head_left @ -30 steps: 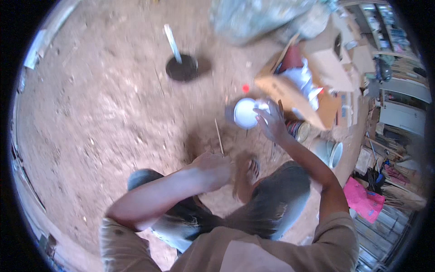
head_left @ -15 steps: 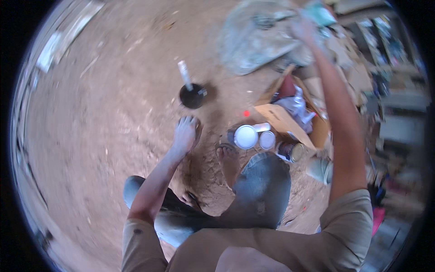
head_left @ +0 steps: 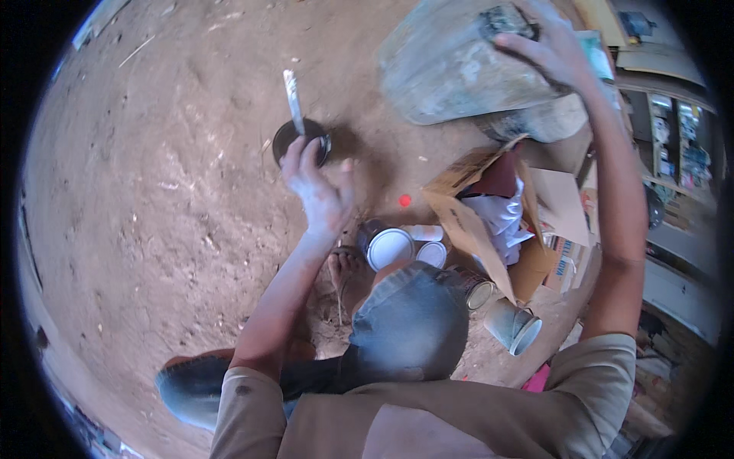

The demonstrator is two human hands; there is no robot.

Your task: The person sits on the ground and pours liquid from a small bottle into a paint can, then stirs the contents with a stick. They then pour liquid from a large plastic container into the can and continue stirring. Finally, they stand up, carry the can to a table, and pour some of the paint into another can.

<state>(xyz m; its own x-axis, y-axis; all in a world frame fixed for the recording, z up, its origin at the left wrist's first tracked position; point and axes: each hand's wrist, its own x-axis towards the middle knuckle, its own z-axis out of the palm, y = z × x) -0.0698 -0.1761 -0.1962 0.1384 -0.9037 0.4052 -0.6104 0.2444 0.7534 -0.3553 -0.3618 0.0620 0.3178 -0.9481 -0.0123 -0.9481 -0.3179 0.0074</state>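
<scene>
My left hand [head_left: 317, 191] reaches out over the dirt floor, fingers apart, fingertips at the near rim of a small round black container [head_left: 312, 159]. A pale, flat stick-like handle [head_left: 293, 96] stands tilted in it; its lower end is hidden inside. At the far right, my right hand [head_left: 554, 50] has its thumb and fingers around a dark, rough block [head_left: 501, 21]. This block sits on a big grey, dusty slab-like bundle [head_left: 459, 73]. Part of the block is hidden by my fingers, and its material is unclear.
An open cardboard box [head_left: 470, 233] holding white plastic lies between my arms. By my right knee are a white-lidded can [head_left: 391, 250], a smaller lidded can [head_left: 432, 254], a brown can [head_left: 475, 291] and a grey-blue bucket [head_left: 514, 325]. Shelves [head_left: 673, 141] line the right.
My left hand has moved forward to the black container. My right hand has come from beside the dark block to around it. The view has shifted.
</scene>
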